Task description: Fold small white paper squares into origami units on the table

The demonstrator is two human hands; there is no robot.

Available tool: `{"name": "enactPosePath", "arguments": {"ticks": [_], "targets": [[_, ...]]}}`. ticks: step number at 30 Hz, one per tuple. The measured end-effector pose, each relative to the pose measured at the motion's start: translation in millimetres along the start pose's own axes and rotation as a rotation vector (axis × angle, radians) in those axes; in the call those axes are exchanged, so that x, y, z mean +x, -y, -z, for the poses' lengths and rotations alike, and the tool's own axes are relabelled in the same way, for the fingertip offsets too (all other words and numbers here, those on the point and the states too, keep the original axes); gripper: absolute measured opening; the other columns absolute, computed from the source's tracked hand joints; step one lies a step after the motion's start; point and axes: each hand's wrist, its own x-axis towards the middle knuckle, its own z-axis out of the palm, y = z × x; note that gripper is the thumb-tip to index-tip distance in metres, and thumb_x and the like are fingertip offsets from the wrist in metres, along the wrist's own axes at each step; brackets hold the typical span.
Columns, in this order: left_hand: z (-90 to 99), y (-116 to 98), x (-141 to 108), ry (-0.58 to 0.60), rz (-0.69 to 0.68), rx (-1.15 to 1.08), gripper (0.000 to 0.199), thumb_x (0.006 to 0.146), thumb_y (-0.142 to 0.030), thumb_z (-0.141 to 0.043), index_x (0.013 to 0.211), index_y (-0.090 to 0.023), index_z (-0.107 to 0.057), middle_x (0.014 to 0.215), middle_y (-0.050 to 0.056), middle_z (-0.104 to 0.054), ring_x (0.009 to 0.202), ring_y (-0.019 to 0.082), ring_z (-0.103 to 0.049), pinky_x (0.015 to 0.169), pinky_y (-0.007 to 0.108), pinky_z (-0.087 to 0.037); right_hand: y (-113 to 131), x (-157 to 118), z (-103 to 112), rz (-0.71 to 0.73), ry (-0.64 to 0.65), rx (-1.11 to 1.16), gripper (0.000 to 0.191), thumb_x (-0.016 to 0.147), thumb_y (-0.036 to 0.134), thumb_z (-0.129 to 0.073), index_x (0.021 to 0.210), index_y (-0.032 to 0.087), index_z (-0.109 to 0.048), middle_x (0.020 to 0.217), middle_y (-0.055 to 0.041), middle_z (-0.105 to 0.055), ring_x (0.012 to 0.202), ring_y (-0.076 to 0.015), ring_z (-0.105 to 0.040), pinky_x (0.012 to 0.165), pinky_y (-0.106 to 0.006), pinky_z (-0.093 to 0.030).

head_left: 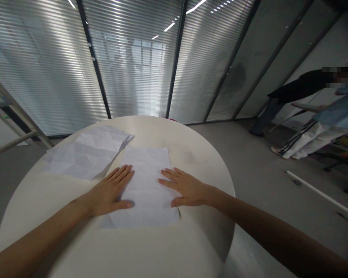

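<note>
A creased white sheet of paper [146, 185] lies flat on the round white table [110, 255]. My left hand [111, 191] rests palm down on its left edge, fingers stretched out and thumb pointing right. On the right edge of the same sheet my right hand [185, 187] lies flat with its fingers spread. Neither hand grips anything. Beyond my left hand, a second, larger crumpled sheet [87, 152] sits at the table's back left, its right edge lifted a little.
Behind the table stands a glass wall with blinds [139, 77]. A metal frame [20, 112] is at the left. Two people [295, 87] stand at the far right by another table. A white bar [321, 195] shows low at the right.
</note>
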Motion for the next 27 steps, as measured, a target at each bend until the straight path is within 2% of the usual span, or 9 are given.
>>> {"name": "enactPosePath", "arguments": {"ticks": [5,8,12,15,20,27], "targets": [[8.4,11,-7,-0.017,-0.069,-0.130,0.072,0.090,-0.050,-0.044,0.149,-0.022,-0.013,0.154,0.009,-0.016,0.142,0.027,-0.016,0.116,0.047,-0.018,-10,-18,10,0.005,-0.005,0.029,0.070,0.088,0.057,-0.046,0.147,0.026,-0.023,0.152,-0.0075,-0.026,0.141,-0.0242,-0.022,0.115,-0.046,-0.013],[8.5,17,-10,-0.049,-0.069,-0.236,0.051,0.097,-0.030,-0.033,0.147,-0.027,-0.023,0.152,0.004,-0.026,0.141,0.021,-0.022,0.117,0.046,-0.019,-16,-17,9,0.003,-0.090,0.045,0.056,0.093,0.040,-0.044,0.145,0.025,-0.029,0.147,-0.0067,-0.038,0.136,-0.0216,-0.032,0.113,-0.045,-0.018],[8.0,23,-15,-0.093,-0.086,-0.379,0.046,0.096,-0.021,-0.031,0.141,-0.029,-0.035,0.148,0.003,-0.036,0.138,0.021,-0.029,0.115,0.048,-0.021,-19,-9,4,-0.016,-0.193,0.026,0.052,0.086,0.017,-0.044,0.138,0.021,-0.042,0.134,-0.0081,-0.054,0.126,-0.0213,-0.044,0.107,-0.044,-0.028],[10.7,25,-17,-0.076,-0.074,-0.416,0.046,0.095,-0.021,-0.034,0.140,-0.030,-0.038,0.148,0.003,-0.037,0.137,0.022,-0.031,0.115,0.050,-0.021,-20,-5,1,-0.032,-0.233,0.002,0.053,0.082,0.019,-0.050,0.135,0.021,-0.046,0.130,-0.0101,-0.057,0.125,-0.0238,-0.045,0.105,-0.046,-0.029],[17.5,22,-20,-0.005,-0.057,-0.387,0.055,0.090,-0.028,-0.046,0.143,-0.031,-0.031,0.151,0.003,-0.030,0.139,0.024,-0.026,0.115,0.050,-0.019,-22,-9,-1,-0.017,-0.207,0.038,0.057,0.083,0.041,-0.057,0.135,0.021,-0.046,0.132,-0.0118,-0.054,0.128,-0.0273,-0.041,0.107,-0.048,-0.026],[18.2,16,-18,0.002,-0.031,-0.300,0.058,0.089,-0.039,-0.050,0.143,-0.030,-0.031,0.150,0.004,-0.032,0.138,0.024,-0.029,0.115,0.049,-0.022,-23,-17,2,-0.038,-0.129,0.101,0.062,0.083,0.033,-0.055,0.141,0.023,-0.036,0.142,-0.0083,-0.045,0.137,-0.0249,-0.029,0.112,-0.047,-0.017]]}}
